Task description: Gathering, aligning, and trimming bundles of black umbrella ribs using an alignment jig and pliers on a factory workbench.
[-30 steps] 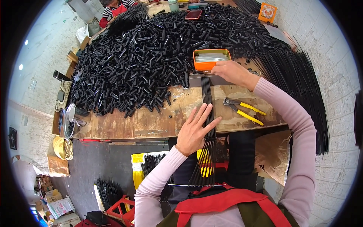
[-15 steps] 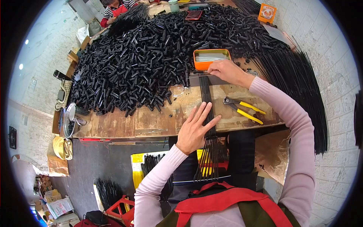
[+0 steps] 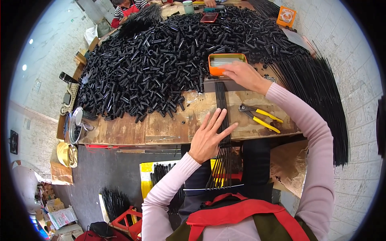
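A flat row of thin black rods reaches from a low grey metal block over the table edge toward my lap. My left hand lies on the rods with its fingers spread. Below the edge their ends fan out near a thin pale rod lying across my lap. My right hand hovers at the front of an orange tin holding thin pale rods. Its fingertips are blurred, and whether anything is between them does not show.
Yellow-handled pliers lie right of the rods. A heap of short black tubes spreads across the table, with long black rods at the right. A clear container stands at the left edge. Someone in a striped sleeve sits beyond.
The thin wire my right hand pinched across the rods is no longer visible. That hand has shifted slightly by the tin, its fingers now blurred. My left hand stays on the rods.
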Demonstrator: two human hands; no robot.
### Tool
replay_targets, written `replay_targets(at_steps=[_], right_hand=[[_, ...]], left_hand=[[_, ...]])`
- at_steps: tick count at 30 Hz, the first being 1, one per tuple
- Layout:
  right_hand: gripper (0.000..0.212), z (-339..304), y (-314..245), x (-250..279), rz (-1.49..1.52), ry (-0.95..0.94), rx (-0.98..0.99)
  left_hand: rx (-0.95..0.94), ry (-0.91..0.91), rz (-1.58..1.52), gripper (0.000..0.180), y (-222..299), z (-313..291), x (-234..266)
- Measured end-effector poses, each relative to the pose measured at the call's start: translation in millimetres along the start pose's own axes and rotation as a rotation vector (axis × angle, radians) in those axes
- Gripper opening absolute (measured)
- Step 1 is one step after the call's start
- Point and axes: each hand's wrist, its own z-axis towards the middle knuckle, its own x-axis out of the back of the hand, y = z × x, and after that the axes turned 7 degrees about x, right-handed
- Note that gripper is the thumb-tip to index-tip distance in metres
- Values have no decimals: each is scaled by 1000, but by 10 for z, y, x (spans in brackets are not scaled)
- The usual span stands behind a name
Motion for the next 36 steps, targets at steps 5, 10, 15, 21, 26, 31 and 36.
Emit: replay_targets(at_steps=[5,10,15,21,26,31,36], right_hand=[[70,-223,-822,869,479,-364,-146],[69,-754,-1692,241,921,-351,-42],[26,-855,-1808,204,648,-152,-150],[23,35,-1957,1378,945,12,-228],[21,5,-2116,1828,1006,96,-305],[23,-29,-2328,1878,1024,-55,-296],[44,-383,-2618,1949,-699,310,369]], left_hand=[[195,-139,-39,92,-195,-165,567],[-114,70,-334,49,-685,747,110],[-167,105,-451,33,-806,968,-394],[229,-95,-1192,51,-706,855,-515],[80,-325,-1330,41,681,-133,278],[96,-246,-1573,31,1149,-566,421],[350,157,-906,30,679,-393,642]])
